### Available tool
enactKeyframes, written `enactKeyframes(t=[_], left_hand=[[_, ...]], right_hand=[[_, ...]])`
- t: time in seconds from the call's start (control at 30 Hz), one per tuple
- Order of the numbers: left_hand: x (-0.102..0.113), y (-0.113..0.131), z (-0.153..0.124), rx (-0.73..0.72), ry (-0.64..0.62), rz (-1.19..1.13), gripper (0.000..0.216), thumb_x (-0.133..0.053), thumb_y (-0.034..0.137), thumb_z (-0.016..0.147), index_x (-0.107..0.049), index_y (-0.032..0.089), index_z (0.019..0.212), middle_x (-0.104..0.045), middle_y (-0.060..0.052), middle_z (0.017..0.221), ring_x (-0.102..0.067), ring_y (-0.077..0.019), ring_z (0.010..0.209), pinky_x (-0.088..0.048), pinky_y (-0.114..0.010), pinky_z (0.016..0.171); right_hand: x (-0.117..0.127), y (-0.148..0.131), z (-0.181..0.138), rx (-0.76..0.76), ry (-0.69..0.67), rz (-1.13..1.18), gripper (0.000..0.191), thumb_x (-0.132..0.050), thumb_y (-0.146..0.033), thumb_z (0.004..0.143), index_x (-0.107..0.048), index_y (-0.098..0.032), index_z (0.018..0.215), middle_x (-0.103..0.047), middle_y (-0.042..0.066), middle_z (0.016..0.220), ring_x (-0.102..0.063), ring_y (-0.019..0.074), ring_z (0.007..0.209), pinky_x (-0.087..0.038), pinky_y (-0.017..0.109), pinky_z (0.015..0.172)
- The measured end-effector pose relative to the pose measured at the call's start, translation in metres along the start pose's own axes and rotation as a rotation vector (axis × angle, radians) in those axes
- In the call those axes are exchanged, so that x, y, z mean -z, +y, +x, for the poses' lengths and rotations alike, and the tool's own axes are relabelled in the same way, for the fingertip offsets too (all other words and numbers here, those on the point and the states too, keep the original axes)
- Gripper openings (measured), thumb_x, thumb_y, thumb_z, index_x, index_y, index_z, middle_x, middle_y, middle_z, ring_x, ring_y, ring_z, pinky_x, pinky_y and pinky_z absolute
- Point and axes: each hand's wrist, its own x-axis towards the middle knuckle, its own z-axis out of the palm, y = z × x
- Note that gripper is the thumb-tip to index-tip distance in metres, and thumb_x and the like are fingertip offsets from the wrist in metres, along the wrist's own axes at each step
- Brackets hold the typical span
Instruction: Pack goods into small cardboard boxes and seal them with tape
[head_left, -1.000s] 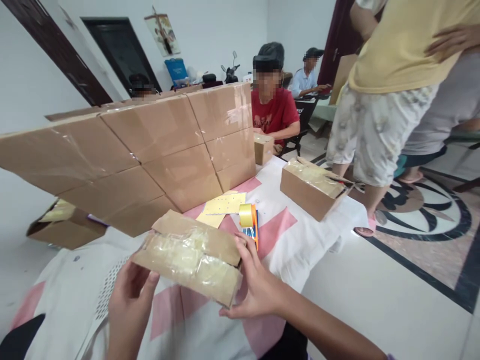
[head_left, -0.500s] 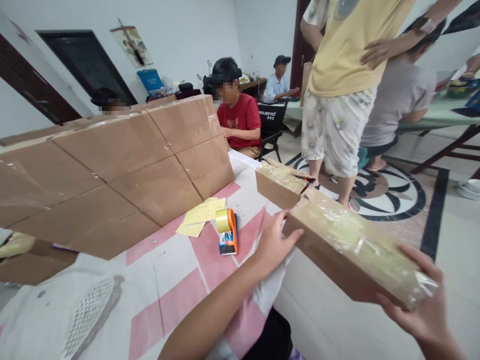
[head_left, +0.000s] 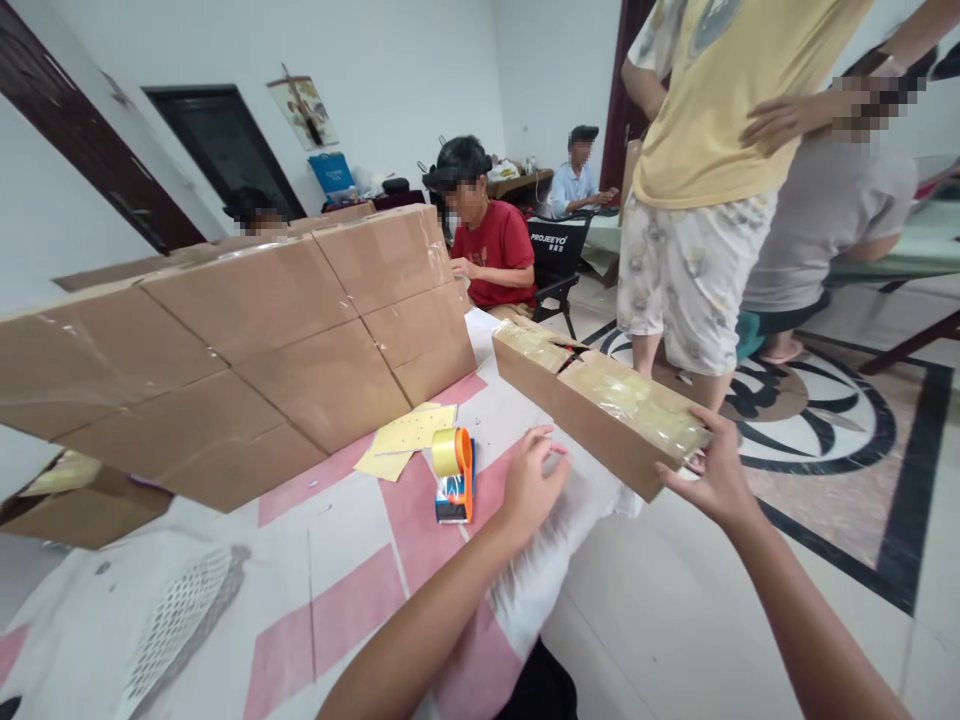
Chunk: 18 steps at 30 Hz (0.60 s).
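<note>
A long brown cardboard box with shiny clear tape over its top lies along the table's right edge. My right hand grips its near end, thumb on the side and fingers over the top. The box's far end meets a second taped box, whose flap gapes slightly at the joint. My left hand hovers over the cloth just left of the near box, fingers loosely bent and apart, holding nothing. Close to it on the table stands an orange tape dispenser with a yellowish roll.
Stacked cardboard boxes form a wall across the table's far left. Yellow paper pieces lie before it. An open carton is at the left, a white mesh nearer. A person in a yellow shirt stands beyond the boxes; others sit behind.
The near box has moved forward and left, up against the second box. My left hand has let go of it; my right hand has followed it, still gripping its end.
</note>
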Motion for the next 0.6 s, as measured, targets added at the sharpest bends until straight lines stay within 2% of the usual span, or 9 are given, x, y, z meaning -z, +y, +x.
enactKeyframes(t=[0.07,0.13,0.2,0.27,0.37,0.47,0.53,0.6], left_hand=[[0.03,0.002,-0.015,-0.004,0.032,0.026,0.008,-0.061,0.019,0.091,-0.067,0.021,0.087,-0.063,-0.01,0.123,-0.059,-0.0238,0.123,-0.049,-0.041,0.103],[0.064,0.003,-0.037,0.02,0.067,0.083,0.011,-0.061,0.024,0.093,-0.069,0.022,0.085,-0.064,-0.009,0.121,-0.061,-0.0231,0.119,-0.05,-0.04,0.1],[0.101,0.001,-0.062,0.073,0.088,0.14,0.018,-0.057,0.028,0.096,-0.07,0.022,0.085,-0.063,-0.009,0.121,-0.062,-0.0229,0.116,-0.055,-0.035,0.089],[0.139,-0.006,-0.088,0.059,0.142,0.206,0.02,-0.056,0.029,0.097,-0.071,0.022,0.086,-0.064,-0.009,0.116,-0.064,-0.0222,0.11,-0.056,-0.033,0.083],[0.196,-0.019,-0.129,-0.002,0.275,0.352,0.019,-0.058,0.028,0.095,-0.072,0.022,0.085,-0.067,-0.009,0.106,-0.067,-0.0209,0.099,-0.056,-0.034,0.084],[0.255,-0.029,-0.17,0.071,0.423,0.492,0.018,-0.06,0.029,0.094,-0.072,0.023,0.083,-0.068,-0.008,0.106,-0.068,-0.021,0.096,-0.056,-0.032,0.079],[0.298,-0.033,-0.199,0.144,0.543,0.562,0.019,-0.061,0.032,0.093,-0.073,0.023,0.081,-0.068,-0.008,0.107,-0.067,-0.0213,0.097,-0.056,-0.032,0.079],[0.344,-0.037,-0.232,0.211,0.675,0.604,0.02,-0.063,0.036,0.091,-0.073,0.022,0.079,-0.069,-0.007,0.105,-0.067,-0.0215,0.097,-0.054,-0.031,0.079]], right_hand=[[-0.02,0.0,0.021,0.05,-0.045,0.009,0.096,-0.079,-0.056,0.067,-0.033,-0.021,0.144,-0.043,0.02,0.138,-0.045,0.0414,0.13,-0.044,0.057,0.104],[-0.042,-0.003,0.044,0.081,-0.067,0.015,0.095,-0.077,-0.056,0.07,-0.032,-0.019,0.144,-0.041,0.021,0.139,-0.042,0.0402,0.131,-0.041,0.054,0.108],[-0.067,-0.007,0.067,0.113,-0.094,0.024,0.094,-0.075,-0.057,0.072,-0.031,-0.016,0.144,-0.04,0.022,0.138,-0.04,0.039,0.132,-0.037,0.052,0.111],[-0.096,-0.012,0.089,0.126,-0.115,0.039,0.095,-0.073,-0.061,0.073,-0.031,-0.013,0.143,-0.04,0.023,0.137,-0.038,0.0385,0.132,-0.035,0.052,0.113],[-0.143,-0.018,0.118,0.124,-0.122,0.066,0.102,-0.068,-0.073,0.07,-0.034,-0.011,0.142,-0.041,0.023,0.135,-0.037,0.0408,0.131,-0.035,0.056,0.11],[-0.189,-0.022,0.141,0.151,-0.114,0.091,0.109,-0.065,-0.083,0.065,-0.036,-0.013,0.143,-0.043,0.024,0.136,-0.036,0.0447,0.132,-0.034,0.06,0.109],[-0.21,-0.03,0.153,0.153,-0.101,0.094,0.112,-0.065,-0.086,0.062,-0.037,-0.016,0.146,-0.043,0.025,0.139,-0.037,0.0466,0.134,-0.032,0.062,0.109],[-0.219,-0.05,0.161,0.094,-0.018,0.052,0.12,-0.07,-0.086,0.058,-0.032,-0.021,0.151,-0.037,0.028,0.147,-0.032,0.0515,0.138,-0.027,0.068,0.109]])
